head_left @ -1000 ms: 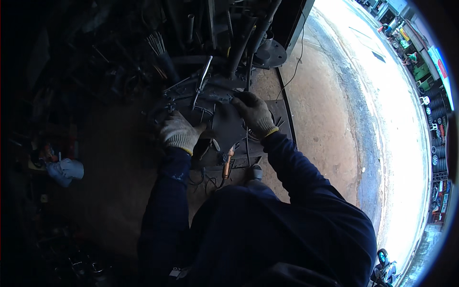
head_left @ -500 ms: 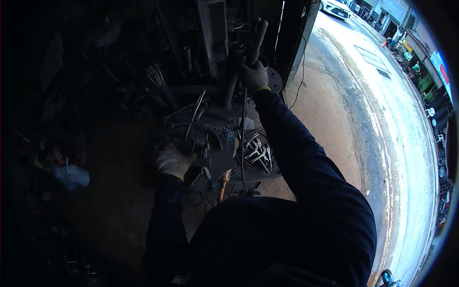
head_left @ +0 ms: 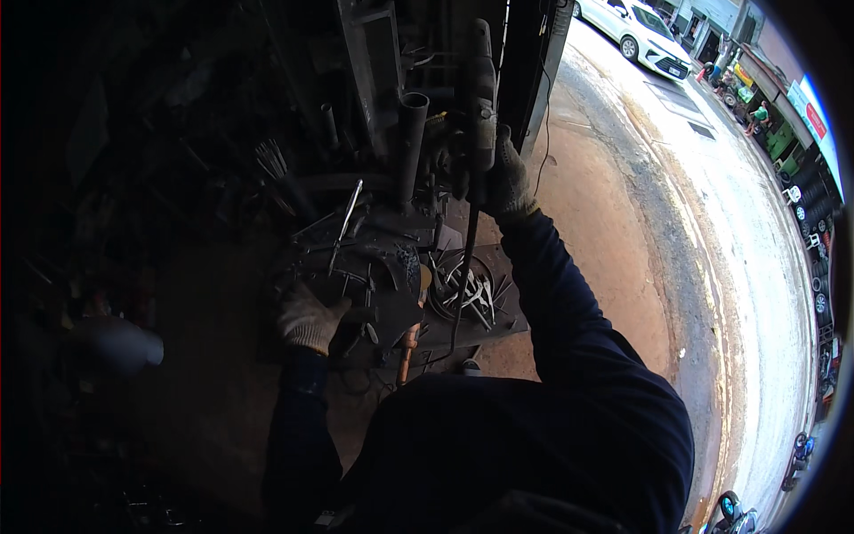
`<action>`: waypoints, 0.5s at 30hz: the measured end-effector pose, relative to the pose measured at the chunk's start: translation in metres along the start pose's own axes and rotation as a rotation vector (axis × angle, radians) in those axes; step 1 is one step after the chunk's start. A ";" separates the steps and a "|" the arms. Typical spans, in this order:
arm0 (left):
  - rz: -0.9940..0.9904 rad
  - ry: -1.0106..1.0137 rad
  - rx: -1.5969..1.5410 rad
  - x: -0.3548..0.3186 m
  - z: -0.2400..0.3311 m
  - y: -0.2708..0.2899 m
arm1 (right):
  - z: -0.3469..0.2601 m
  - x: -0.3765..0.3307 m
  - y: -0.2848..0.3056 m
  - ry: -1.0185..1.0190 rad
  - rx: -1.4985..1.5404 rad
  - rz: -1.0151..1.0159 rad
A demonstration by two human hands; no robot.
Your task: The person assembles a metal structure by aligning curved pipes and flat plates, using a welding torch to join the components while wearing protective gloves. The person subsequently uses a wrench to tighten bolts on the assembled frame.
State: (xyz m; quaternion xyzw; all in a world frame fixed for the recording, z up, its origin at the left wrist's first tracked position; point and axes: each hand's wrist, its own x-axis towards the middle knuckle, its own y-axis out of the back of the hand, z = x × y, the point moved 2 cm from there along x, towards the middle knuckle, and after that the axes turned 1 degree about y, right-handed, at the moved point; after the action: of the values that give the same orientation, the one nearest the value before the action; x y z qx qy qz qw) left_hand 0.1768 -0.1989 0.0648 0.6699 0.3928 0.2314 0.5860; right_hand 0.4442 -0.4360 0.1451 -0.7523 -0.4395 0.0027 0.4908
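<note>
Dim metal workshop, seen from above. Right hand (head_left: 505, 182), gloved, at about one o'clock, clenched around the body of a grey power tool (head_left: 481, 98) with its long axis upright, cord (head_left: 463, 267) trailing down toward six. Left hand (head_left: 310, 319), gloved, at about nine o'clock, resting on the edge of a dark metal workpiece (head_left: 391, 285) on the cluttered counter (head_left: 498, 325); grip unclear. Tool well up and right of the workpiece, nearer the right hand. Dark upright pipe (head_left: 411, 142) just left of the tool.

One head-worn fisheye view looks steeply down, close over a cluttered metal workbench (head_left: 498, 334), street at right
</note>
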 end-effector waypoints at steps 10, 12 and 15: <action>0.206 -0.564 -0.749 -0.063 0.024 0.029 | 0.065 -0.114 0.023 -0.337 -0.515 0.198; 0.031 -0.709 -1.111 -0.096 0.055 0.044 | 0.089 -0.135 0.024 -0.558 0.099 0.156; 0.014 -0.711 -1.072 -0.109 0.077 0.040 | 0.110 -0.153 0.021 -0.579 -0.386 0.187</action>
State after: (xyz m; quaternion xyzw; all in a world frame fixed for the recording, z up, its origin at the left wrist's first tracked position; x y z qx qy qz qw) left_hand 0.1826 -0.3325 0.1041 0.3225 0.0003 0.1632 0.9324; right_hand 0.3166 -0.4594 0.0076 -0.8361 -0.4819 0.1776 0.1925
